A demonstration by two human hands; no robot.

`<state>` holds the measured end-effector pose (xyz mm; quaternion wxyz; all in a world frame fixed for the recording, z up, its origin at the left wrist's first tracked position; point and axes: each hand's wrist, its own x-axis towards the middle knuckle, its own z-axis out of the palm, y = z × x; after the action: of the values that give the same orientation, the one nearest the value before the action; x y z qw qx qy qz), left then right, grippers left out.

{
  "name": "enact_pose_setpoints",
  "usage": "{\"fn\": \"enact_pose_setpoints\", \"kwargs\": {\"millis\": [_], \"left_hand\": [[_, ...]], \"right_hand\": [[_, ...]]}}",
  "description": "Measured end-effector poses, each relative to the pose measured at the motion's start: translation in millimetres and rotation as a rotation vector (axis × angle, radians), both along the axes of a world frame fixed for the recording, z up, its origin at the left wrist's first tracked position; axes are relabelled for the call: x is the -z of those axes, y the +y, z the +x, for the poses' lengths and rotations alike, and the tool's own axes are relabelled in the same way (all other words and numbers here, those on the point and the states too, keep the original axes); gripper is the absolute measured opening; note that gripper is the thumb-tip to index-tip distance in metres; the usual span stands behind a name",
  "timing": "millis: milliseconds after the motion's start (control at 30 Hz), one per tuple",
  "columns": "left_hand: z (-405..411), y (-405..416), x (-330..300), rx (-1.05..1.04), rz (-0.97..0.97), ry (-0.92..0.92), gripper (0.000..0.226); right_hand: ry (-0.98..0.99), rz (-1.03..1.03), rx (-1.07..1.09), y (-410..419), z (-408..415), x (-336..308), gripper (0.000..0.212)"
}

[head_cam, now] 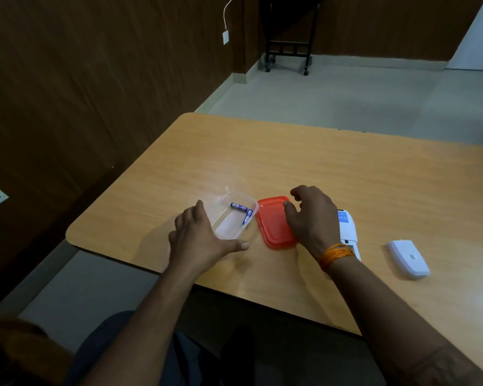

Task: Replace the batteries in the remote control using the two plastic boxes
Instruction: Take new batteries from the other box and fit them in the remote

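Currently: left hand (198, 240), fingers spread, steadies clear box (233, 215) holding two batteries (243, 211). Right hand (310, 215), fingers loosely curled, rests on red lid (273, 224). Remote (347, 228) at 3 o'clock, back cover (409, 257) beyond. Advice: pinch one battery at a time.
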<state>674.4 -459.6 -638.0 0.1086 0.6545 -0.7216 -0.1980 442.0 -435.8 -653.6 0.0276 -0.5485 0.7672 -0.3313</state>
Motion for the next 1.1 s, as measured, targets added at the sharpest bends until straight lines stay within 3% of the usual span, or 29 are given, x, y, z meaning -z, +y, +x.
{"fn": "enact_pose_setpoints", "kwargs": {"millis": [200,400,600,700,933,1100], "left_hand": [[37,-14,-1,0.153,0.209,-0.206,0.155],[39,-18,-1,0.199,0.222,-0.248,0.150],[42,-19,-1,0.213,0.223,-0.244,0.150],[42,-20,-1,0.222,0.233,-0.237,0.150],[41,-20,-4,0.222,0.237,-0.219,0.148],[39,-14,-11,0.194,0.219,-0.123,0.145]], "right_hand": [[0.057,-0.085,-0.171,0,30,-6,0.028],[0.074,0.112,-0.260,-25,63,-18,0.026],[0.454,0.361,-0.260,-54,88,-37,0.016],[0.509,0.388,-0.252,-63,96,-38,0.008],[0.410,0.415,-0.225,-67,96,-38,0.011],[0.117,0.304,-0.178,-51,82,-44,0.027]]}}
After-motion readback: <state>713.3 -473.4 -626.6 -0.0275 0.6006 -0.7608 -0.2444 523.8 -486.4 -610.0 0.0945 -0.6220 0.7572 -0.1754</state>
